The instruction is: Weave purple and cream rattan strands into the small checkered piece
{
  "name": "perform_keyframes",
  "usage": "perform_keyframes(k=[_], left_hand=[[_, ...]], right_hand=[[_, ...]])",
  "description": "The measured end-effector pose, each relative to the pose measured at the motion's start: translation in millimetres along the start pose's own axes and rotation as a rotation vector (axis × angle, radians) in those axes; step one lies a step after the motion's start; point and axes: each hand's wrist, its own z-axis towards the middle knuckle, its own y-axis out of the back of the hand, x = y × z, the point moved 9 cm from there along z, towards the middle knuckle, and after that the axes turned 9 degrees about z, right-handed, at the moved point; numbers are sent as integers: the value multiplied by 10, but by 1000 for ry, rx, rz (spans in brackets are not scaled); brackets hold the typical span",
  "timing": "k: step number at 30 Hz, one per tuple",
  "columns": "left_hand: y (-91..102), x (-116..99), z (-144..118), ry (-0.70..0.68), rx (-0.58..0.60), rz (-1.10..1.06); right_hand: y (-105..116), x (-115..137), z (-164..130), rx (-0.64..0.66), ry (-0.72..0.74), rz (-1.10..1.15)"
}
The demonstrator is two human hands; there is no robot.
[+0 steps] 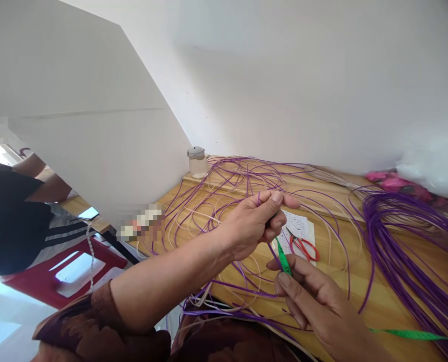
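Note:
My left hand (256, 221) is raised over the wooden table (359, 301), pinching a thin purple strand (259, 193) together with the upper end of a green tape measure (283, 257). My right hand (314, 301) is lower and nearer, gripping the same green tape between thumb and fingers; the tape's other end (408, 334) trails out to the right behind it. Many loose purple strands (393, 241) and some cream ones lie spread across the table.
Red-handled scissors (303, 246) lie on a printed paper sheet (299, 226) just beyond my hands. A small lidded glass jar (197, 161) stands at the table's far corner. Pink items and a clear bag (431, 166) sit far right. Another person in dark clothing (9, 221) is at left.

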Motion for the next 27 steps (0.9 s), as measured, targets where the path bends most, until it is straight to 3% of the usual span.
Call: perform_keyframes(k=[5, 9, 15, 19, 27], left_hand=[[28, -23, 5, 38, -10, -28], [103, 1, 1, 66, -39, -66], [234, 377, 76, 115, -138, -274], [270, 662, 138, 143, -209, -327], [344, 825, 227, 143, -169, -202]], right_hand=[[8, 159, 55, -120, 120, -205], [-10, 73, 146, -102, 104, -151], [60, -286, 306, -64, -48, 51], [154, -416, 399, -58, -62, 77], [239, -645, 423, -30, -141, 88]])
